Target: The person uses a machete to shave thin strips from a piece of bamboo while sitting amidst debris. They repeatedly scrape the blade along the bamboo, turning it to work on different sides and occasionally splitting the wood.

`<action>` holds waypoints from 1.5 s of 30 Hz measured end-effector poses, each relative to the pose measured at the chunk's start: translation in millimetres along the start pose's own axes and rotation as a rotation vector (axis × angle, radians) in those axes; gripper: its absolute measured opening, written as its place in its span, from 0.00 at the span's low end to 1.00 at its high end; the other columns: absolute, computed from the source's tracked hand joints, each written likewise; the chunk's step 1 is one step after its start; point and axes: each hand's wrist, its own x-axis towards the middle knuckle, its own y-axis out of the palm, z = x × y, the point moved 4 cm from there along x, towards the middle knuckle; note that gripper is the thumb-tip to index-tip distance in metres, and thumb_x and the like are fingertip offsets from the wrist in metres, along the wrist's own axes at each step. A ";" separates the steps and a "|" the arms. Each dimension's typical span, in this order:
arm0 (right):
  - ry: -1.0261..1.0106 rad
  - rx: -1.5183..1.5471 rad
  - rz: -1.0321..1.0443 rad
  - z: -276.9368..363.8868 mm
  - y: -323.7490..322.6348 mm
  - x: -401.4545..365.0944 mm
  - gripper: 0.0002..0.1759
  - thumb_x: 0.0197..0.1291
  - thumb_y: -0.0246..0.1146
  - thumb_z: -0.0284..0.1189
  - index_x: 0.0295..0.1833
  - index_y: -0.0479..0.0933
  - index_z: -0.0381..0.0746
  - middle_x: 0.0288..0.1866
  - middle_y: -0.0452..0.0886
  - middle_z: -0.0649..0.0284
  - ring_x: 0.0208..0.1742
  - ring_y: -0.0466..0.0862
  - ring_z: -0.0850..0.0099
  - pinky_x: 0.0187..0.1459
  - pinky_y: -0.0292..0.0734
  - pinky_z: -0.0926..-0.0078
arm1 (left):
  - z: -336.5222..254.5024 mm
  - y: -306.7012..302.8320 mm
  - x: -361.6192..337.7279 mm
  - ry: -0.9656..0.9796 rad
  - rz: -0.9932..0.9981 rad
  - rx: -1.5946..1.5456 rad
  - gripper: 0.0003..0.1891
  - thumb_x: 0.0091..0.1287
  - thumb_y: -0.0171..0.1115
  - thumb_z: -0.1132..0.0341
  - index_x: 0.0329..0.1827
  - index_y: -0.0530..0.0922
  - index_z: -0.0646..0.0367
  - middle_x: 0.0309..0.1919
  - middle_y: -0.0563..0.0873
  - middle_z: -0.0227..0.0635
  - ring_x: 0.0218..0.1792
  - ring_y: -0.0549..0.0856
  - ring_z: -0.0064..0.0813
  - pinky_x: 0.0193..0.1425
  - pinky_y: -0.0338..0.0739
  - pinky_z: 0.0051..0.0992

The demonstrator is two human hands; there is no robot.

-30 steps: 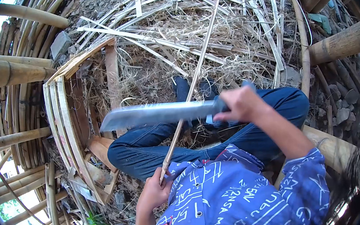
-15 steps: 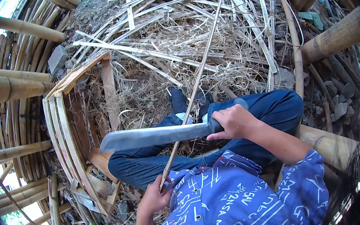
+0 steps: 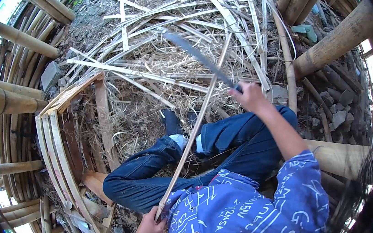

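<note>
My left hand, low beside the shirt, is closed round the near end of a long thin bamboo strip. The strip slants up and away to the right, over my crossed legs. Around the dark handle of a machete, my right hand is closed above my right shin. The machete points away and to the left, its long blade crossing over the strip's far part in this view. Most of the handle is hidden in the fist.
Split bamboo strips and curly shavings cover the ground ahead. A wooden crate stands at my left. Thick bamboo poles rise on both sides. Broken stones lie at the right.
My right hand has moved forward with the machete, and the blade has swung from pointing left to pointing away. My left hand keeps hold of the strip. The view has shifted slightly.
</note>
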 end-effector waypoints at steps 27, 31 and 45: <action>0.135 0.292 0.302 21.9 66.9 -27.3 0.34 0.64 0.57 0.59 0.33 0.79 0.34 0.24 0.82 0.51 0.26 0.83 0.58 0.33 0.79 0.61 | -30.3 -12.0 52.0 0.046 -0.244 -0.039 0.16 0.63 0.68 0.61 0.43 0.77 0.67 0.25 0.82 0.42 0.28 0.80 0.28 0.35 0.75 0.33; 0.542 1.140 0.653 77.9 140.2 -61.0 0.32 0.70 0.48 0.60 0.34 0.73 0.40 0.17 0.71 0.69 0.12 0.69 0.77 0.16 0.69 0.75 | -32.7 -23.9 65.7 0.002 -0.403 0.102 0.17 0.61 0.69 0.60 0.44 0.78 0.65 0.31 0.84 0.55 0.35 0.84 0.56 0.39 0.76 0.40; 0.867 1.585 0.898 107.6 209.0 -110.4 0.36 0.63 0.46 0.69 0.36 0.69 0.43 0.19 0.68 0.71 0.17 0.67 0.77 0.25 0.68 0.74 | -29.9 -6.4 81.5 -0.114 -0.364 -0.141 0.15 0.59 0.72 0.68 0.45 0.79 0.65 0.23 0.83 0.36 0.17 0.78 0.19 0.20 0.72 0.26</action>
